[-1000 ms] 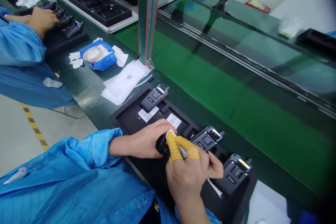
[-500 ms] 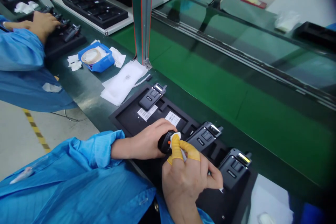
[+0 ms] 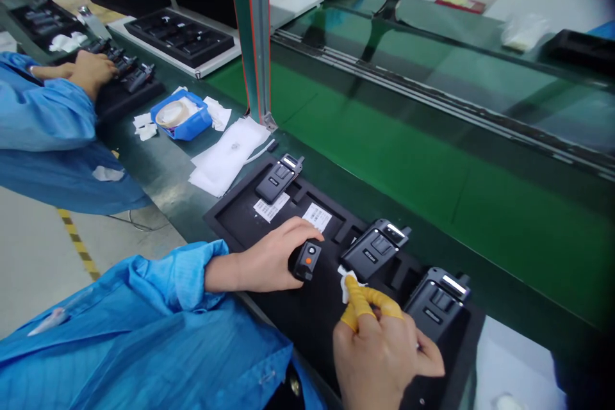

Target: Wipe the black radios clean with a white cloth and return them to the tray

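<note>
My left hand [image 3: 269, 256] is wrapped around a small black device with an orange button [image 3: 306, 259], held over a black tray [image 3: 240, 214]. My right hand [image 3: 384, 346], with yellow finger cots on two fingers, pinches a small white wipe [image 3: 344, 280] a little to the right of the device. Three black handheld radios stand in the tray: one at the back left [image 3: 278, 178], one in the middle [image 3: 375, 248], one at the right [image 3: 435, 305]. Two white labels [image 3: 294, 213] lie in the tray.
White sheets [image 3: 225, 157] and a blue bin with a tape roll [image 3: 180, 115] lie left of a metal post [image 3: 252, 38]. A green conveyor belt [image 3: 432, 166] runs behind the tray. A co-worker's hand [image 3: 93, 70] rests on another tray at the left; another person works at the far side.
My right hand with the wipe has pulled away from the device, down and to the right. The device's orange button now shows. My left hand has kept its hold.
</note>
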The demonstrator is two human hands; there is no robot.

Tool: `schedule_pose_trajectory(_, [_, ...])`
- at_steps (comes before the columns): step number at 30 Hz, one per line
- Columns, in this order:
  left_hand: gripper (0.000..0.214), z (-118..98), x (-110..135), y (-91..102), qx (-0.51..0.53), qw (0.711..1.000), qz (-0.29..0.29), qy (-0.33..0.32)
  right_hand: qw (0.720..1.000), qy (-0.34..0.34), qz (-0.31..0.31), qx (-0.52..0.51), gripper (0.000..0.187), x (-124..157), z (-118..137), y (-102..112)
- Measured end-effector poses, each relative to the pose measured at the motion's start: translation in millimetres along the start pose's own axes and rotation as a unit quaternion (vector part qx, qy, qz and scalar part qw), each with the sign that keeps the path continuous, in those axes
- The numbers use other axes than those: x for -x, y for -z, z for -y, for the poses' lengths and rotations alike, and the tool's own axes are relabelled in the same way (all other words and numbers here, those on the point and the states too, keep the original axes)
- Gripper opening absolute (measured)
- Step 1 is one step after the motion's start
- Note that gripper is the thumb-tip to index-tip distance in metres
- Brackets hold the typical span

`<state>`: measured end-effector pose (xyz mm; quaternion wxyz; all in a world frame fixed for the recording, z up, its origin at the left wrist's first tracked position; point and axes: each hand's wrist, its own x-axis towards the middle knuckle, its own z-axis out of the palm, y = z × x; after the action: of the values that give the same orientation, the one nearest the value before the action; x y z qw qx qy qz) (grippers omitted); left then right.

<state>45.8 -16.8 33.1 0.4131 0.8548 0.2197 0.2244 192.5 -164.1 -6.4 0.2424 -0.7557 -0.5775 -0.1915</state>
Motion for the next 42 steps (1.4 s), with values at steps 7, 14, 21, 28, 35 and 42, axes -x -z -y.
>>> schedule_pose_trajectory(7, [0.081, 3, -31, 12.2, -0.159, 0.984, 0.045, 0.06, 0.998, -0.028, -0.034, 0.033, 0.01, 38, -29, -8])
schedule_pose_trajectory(14, [0.102, 16, -112, 6.7, -0.399, 0.898, 0.082, 0.166, 0.997, -0.048, -0.052, 0.031, 0.011, 51, -33, -16])
schedule_pose_trajectory(21, [0.066, -10, -120, -33.2, -0.446, 0.89, 0.061, 0.079, 0.995, -0.083, -0.063, 0.002, 0.017, 42, -25, -12])
schedule_pose_trajectory(28, [0.096, -21, -117, -101.9, -0.374, 0.922, 0.089, 0.048, 0.996, -0.04, -0.074, 0.03, 0.011, 50, -32, -15])
schedule_pose_trajectory(35, [0.1, -16, -92, -69.3, -0.158, 0.983, 0.093, 0.012, 0.992, -0.07, -0.098, 0.021, 0.012, 43, -40, -5])
schedule_pose_trajectory(42, [0.071, -19, -31, -39.1, 0.017, 0.993, 0.111, -0.026, 0.989, -0.077, -0.102, -0.073, 0.012, -6, -32, 28])
